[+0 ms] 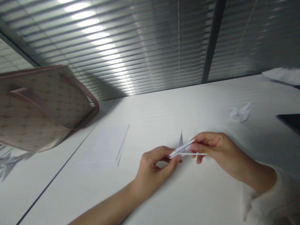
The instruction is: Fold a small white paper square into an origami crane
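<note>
I'm in what looks like an office: slatted blinds (105, 53) fill dark-framed glazed partitions (213, 40) along my long white tabletop (187, 106), with a patterned handbag (44, 106) and loose office paper (283, 76) lying on it.

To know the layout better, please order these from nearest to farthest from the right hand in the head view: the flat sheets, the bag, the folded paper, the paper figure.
From the right hand:
1. Folded paper, pinched in its fingers.
2. Paper figure, ahead of the hand.
3. Flat sheets, left of the hands.
4. Bag, far left.
</note>
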{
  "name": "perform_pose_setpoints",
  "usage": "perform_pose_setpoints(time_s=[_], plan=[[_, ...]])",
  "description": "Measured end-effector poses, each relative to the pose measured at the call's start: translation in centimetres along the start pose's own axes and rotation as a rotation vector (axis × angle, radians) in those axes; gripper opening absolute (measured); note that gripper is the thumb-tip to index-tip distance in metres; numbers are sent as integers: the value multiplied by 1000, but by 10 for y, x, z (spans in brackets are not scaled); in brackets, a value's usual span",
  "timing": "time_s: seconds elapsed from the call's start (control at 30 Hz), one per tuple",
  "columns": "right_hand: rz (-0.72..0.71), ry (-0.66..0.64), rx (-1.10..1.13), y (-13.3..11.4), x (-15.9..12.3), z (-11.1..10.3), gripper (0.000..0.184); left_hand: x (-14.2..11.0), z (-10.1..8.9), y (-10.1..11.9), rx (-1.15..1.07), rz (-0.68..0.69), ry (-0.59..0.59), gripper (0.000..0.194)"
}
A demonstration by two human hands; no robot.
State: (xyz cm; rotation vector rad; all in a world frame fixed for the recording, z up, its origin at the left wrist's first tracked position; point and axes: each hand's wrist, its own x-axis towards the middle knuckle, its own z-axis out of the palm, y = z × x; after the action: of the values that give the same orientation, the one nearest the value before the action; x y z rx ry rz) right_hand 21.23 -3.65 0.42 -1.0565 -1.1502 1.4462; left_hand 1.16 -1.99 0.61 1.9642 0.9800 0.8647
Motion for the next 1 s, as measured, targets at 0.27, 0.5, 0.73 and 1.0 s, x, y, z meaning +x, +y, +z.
perform_pose_setpoints(time_s=[0.27, 0.5, 0.73, 1.0], plan=[[-1, 1, -55, -3, -4, 0, 15, 0, 4, 7, -122, -171, -22, 15], [-52, -34, 66, 3, -4, 1, 18, 2, 5, 5, -429, -345, -20, 17], [-87, 35, -64, 3, -3, 3, 27, 6, 3, 3, -552, -418, -75, 19], [-144, 99, -258, 4, -3, -1, 6, 8, 5, 3, -439, -430, -136, 26]])
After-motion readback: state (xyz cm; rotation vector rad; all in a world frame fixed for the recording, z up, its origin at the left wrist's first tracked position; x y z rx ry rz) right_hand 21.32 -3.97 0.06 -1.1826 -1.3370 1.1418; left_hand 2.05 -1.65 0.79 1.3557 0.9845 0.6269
